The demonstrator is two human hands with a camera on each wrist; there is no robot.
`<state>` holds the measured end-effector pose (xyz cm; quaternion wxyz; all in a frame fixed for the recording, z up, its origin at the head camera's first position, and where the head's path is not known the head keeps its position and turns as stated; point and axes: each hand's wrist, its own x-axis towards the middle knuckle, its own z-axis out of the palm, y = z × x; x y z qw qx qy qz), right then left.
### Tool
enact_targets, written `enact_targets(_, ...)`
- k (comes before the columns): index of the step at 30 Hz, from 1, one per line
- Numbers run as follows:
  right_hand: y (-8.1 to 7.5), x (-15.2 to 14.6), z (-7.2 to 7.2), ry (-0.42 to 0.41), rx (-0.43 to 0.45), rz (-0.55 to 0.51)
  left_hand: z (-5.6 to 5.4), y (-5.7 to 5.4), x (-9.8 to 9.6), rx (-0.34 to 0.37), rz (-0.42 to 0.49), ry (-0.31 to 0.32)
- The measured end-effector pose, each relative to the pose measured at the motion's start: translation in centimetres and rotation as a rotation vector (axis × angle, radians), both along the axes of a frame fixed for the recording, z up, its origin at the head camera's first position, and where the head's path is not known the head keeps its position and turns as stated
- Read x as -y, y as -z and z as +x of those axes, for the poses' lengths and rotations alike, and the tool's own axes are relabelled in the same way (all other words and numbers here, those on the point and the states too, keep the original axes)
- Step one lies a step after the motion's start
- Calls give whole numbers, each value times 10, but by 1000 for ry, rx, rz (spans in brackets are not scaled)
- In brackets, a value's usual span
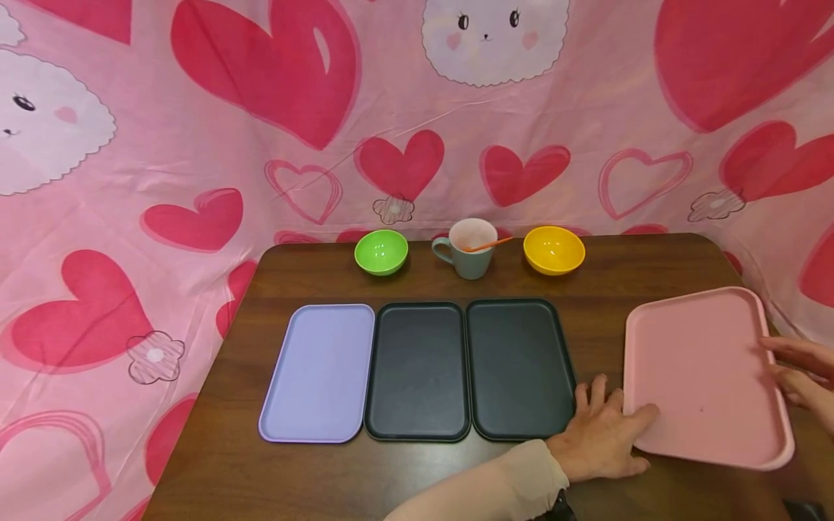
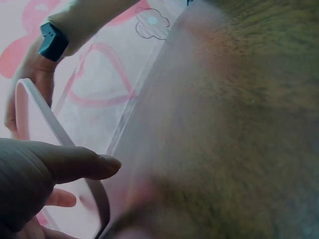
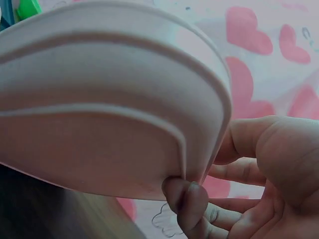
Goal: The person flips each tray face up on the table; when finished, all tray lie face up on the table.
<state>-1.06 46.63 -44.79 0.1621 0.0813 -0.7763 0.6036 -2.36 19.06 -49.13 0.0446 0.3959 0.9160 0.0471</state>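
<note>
A pink tray (image 1: 704, 376) is at the right of the table, its underside (image 3: 89, 149) showing in the right wrist view. At the tray's near left corner is my left hand (image 1: 599, 434), one finger on the inner surface. In the left wrist view the rim passes between the left thumb (image 2: 89, 164) and the other fingers. My right hand (image 3: 279, 169) pinches the far-side edge, thumb and fingers on either face; the head view cuts off part of this hand. Beside the left fingertips lies a black tray (image 1: 521, 369).
Another black tray (image 1: 418, 373) and a lavender tray (image 1: 319, 373) continue the row leftward. Along the back stand a green bowl (image 1: 381, 253), a grey-green mug (image 1: 472, 253) with an orange stick-like handle (image 1: 491, 244), and a yellow bowl (image 1: 554, 250). Heart-patterned cloth (image 1: 417, 108) hangs behind the table.
</note>
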Motion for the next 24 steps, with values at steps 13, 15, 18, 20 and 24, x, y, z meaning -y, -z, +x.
enact_targets(13, 31, -20, -2, -148, 54, -435, -5, -1, 7, -38, 140, -78)
enact_targets(15, 34, -22, -3, -133, 75, -424, -6, -2, 9, -69, 166, -93)
enact_targets(18, 37, -26, -5, -124, 108, -416, -6, -3, 12, -112, 193, -101)
enact_targets(20, 37, -27, -6, -106, 134, -383, -6, -4, 14, -137, 204, -100)
enact_targets(24, 36, -24, -7, -76, 180, -358, -5, -6, 18, -165, 217, -87)
